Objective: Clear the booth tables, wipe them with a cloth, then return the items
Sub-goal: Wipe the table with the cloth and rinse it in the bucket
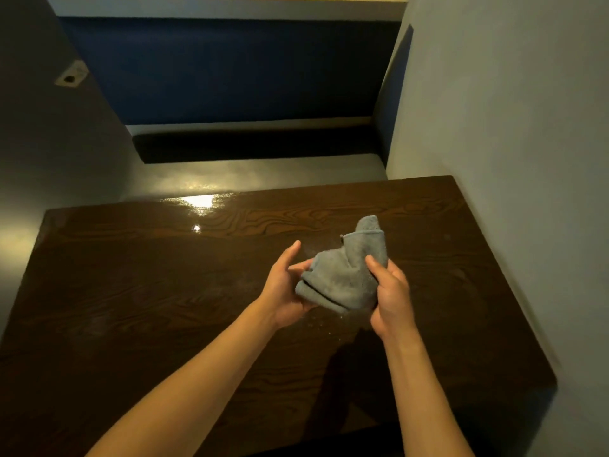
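Where the right wall [514,110] comes down, the table [148,291] butts flat against it, so that side is closed off; the table's left edge and far edge stand free, with dim floor showing past the left edge and a strip of grey floor between the far edge and the bench [250,143]. That bench runs across the end of the booth, its dark seat under a deep blue backrest [230,70], with a pale ledge along the top. On the left a grey wall slopes away, and it carries a small pale plate [71,74] with a dark hole in it, too blurred to say what it is. No writing or label can be read anywhere. A bright lamp glare sits on the glossy wood near the far left part of the top, and fine pale specks lie on the wood under the hands. Both bare forearms reach in from the near edge, well inside the table's outline. Between the hands, held up off the wood toward the right half of the table, is the cloth [342,278], grey and bunched, one folded corner sticking up. Under its left end lies the left hand [286,288], palm up, fingers loosely straight and a little spread, thumb raised clear. At the cloth's right edge, the right hand [392,291] grips it, thumb pressed on the front face and fingers curled behind.
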